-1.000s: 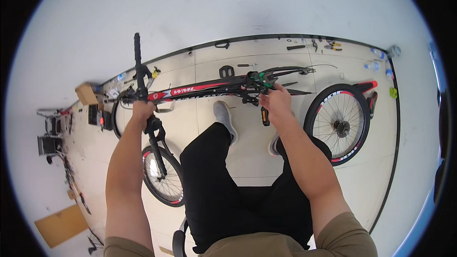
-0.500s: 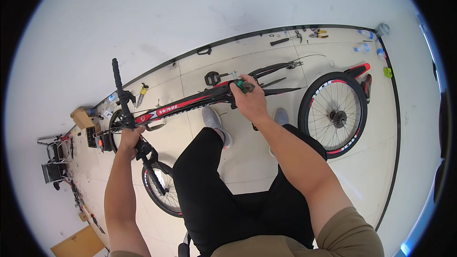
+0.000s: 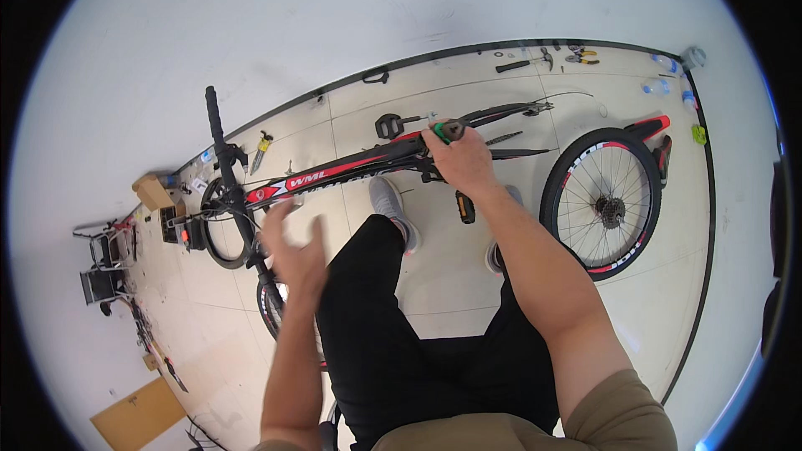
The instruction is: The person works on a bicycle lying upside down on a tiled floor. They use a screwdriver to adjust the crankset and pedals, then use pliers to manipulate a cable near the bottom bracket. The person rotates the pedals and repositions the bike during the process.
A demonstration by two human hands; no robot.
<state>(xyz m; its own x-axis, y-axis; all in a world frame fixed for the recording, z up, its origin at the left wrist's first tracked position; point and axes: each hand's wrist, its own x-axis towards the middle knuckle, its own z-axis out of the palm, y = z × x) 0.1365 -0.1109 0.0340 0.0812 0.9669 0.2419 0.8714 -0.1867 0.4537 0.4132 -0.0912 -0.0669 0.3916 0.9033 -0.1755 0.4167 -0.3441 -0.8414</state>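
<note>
A black and red bicycle frame (image 3: 334, 168) lies across in front of me, with its handlebar (image 3: 215, 117) at the left. My left hand (image 3: 294, 252) is just below the frame near the front fork (image 3: 255, 250), fingers apart and somewhat blurred. My right hand (image 3: 462, 159) is closed around a green and dark tool (image 3: 443, 132) at the seat tube end of the frame; the tool's far part is partly hidden. Black pedals (image 3: 389, 125) show beside the frame, one beyond it and another nearer me.
A loose rear wheel (image 3: 642, 202) and red-black part (image 3: 648, 125) lie right. A hammer (image 3: 518, 65), pliers (image 3: 582, 58), plastic bottles (image 3: 656, 86) and a yellow tool (image 3: 261, 152) lie along the wall. A cardboard box (image 3: 152, 193) and metal chairs (image 3: 104, 283) stand left.
My left hand has let go of the bicycle's front and moved rightward and nearer me with fingers spread. My right hand has moved up onto the seat tube end with the green tool.
</note>
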